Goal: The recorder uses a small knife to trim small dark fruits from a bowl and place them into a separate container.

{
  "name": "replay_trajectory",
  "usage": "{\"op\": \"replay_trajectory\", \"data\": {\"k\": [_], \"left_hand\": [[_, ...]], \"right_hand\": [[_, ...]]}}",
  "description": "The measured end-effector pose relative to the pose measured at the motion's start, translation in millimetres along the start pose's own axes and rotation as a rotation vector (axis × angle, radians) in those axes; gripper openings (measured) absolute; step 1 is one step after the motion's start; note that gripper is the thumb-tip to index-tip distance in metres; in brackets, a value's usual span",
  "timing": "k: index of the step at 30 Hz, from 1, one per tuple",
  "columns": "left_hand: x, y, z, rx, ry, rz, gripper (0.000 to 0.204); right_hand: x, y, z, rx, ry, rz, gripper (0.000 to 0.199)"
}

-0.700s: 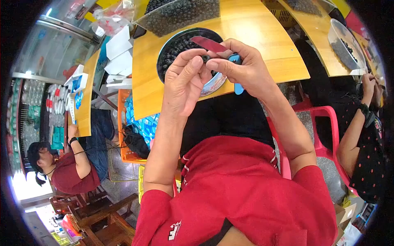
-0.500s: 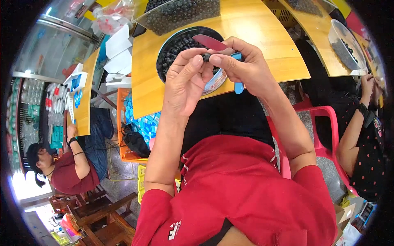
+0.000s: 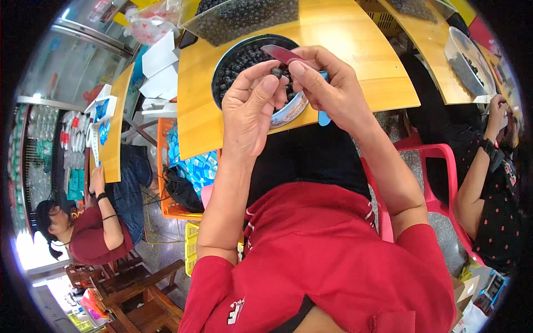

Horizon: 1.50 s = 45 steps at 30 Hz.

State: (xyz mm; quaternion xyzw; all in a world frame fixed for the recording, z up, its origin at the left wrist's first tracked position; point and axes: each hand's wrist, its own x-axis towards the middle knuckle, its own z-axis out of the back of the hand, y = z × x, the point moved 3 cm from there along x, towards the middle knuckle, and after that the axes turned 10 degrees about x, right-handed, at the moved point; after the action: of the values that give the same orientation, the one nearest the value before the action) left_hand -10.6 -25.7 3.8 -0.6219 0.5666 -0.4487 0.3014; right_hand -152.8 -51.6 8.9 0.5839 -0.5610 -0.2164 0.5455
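Two hands over round dark-berry bowl [image 3: 288, 111] | left hand [image 3: 252, 111] fingers pinch small dark berry [image 3: 276, 72] | right hand [image 3: 327, 89], at 3 o'clock, grips red-bladed knife [image 3: 280, 54]

1. Both forearms rise bare from red short sleeves, and the hands meet in front of the chest.
2. The left hand [image 3: 252, 108] is raised with its back to the camera, its thumb and forefinger tips pinched together and the other fingers curled.
3. The right hand [image 3: 327, 89] leans in from the right, its thumb against the left fingertips and its fingers folded closed.
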Motion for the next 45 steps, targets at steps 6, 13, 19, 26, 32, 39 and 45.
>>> {"op": "replay_trajectory", "data": {"k": [6, 13, 19, 26, 32, 39, 45], "left_hand": [[-1.2, 2.2, 3.5, -0.05, -0.021, 0.022, 0.024], [1.7, 4.6, 5.0, 0.025, 0.084, -0.012, 0.019], [-0.3, 1.8, 5.3, 0.051, 0.063, -0.013, 0.02], [2.8, 7.4, 3.4, -0.078, 0.162, -0.045, 0.023], [4.6, 7.0, -1.5, -0.092, 0.092, 0.008, 0.023], [4.9, 11.2, 8.6, -0.21, 0.247, -0.027, 0.024], [5.4, 7.9, 10.3, -0.207, 0.213, 0.028, 0.024]], "right_hand": [[-3.9, 7.3, -6.1, -0.118, 0.108, 0.095, 0.037], [-3.9, 7.0, -7.5, -0.147, 0.111, 0.1, 0.036], [-2.1, 7.8, -3.5, -0.143, 0.178, 0.033, 0.032], [-2.1, 17.2, -1.3, -0.112, 0.189, 0.023, 0.032], [-2.6, 12.2, -3.6, -0.064, 0.171, 0.016, 0.032], [-1.5, 9.3, -2.7, -0.027, 0.19, -0.022, 0.032], [-3.2, 16.6, -3.8, 0.023, 0.201, -0.04, 0.031]]}}
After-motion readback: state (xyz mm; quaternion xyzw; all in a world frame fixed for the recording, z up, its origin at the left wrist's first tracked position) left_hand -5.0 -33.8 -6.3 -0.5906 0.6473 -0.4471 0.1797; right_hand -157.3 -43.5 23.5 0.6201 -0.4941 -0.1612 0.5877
